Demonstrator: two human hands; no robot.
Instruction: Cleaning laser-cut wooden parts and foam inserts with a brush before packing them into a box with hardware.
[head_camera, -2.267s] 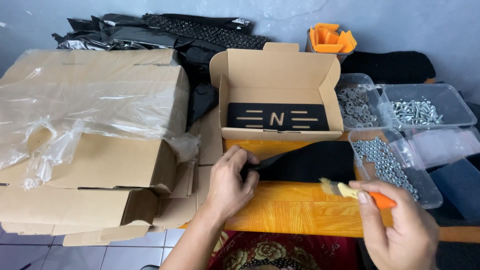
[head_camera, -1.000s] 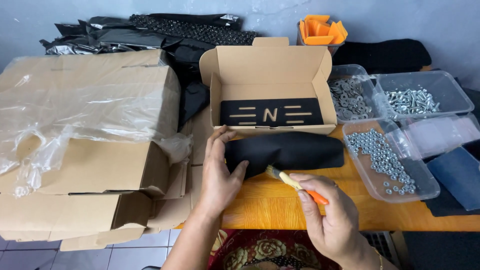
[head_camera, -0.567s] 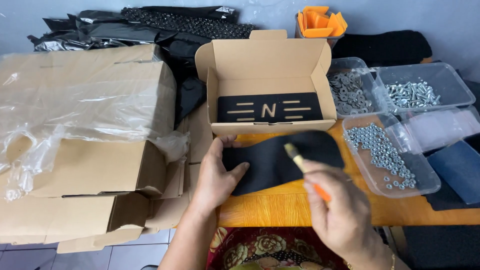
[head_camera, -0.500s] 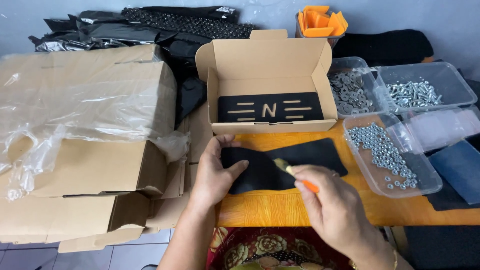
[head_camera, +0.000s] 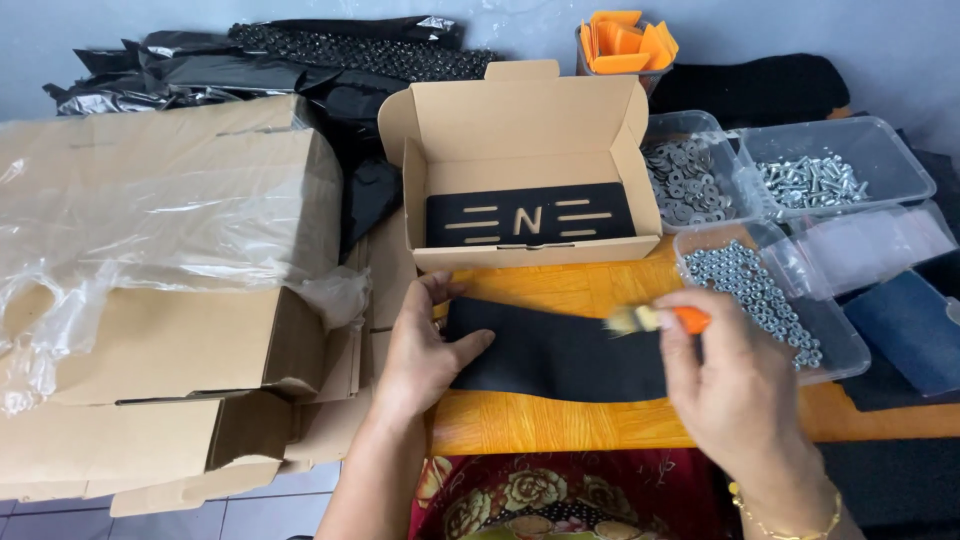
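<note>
A flat black textured panel lies on the orange-brown wooden table in front of me. My left hand presses flat on its left end, fingers spread. My right hand holds a small brush with an orange handle, its pale bristles over the panel's right part. Behind the panel stands an open cardboard box with a black cut-out plate lying inside it.
Clear plastic tubs hold washers, bolts and nuts at the right. Stacked cardboard boxes under clear plastic film fill the left. Black plastic-wrapped items lie at the back, with an orange-filled container and blue cloth.
The black panel has been pulled nearer and flattened under my left hand. My right hand brought the brush from the right onto the panel and sweeps it across.
</note>
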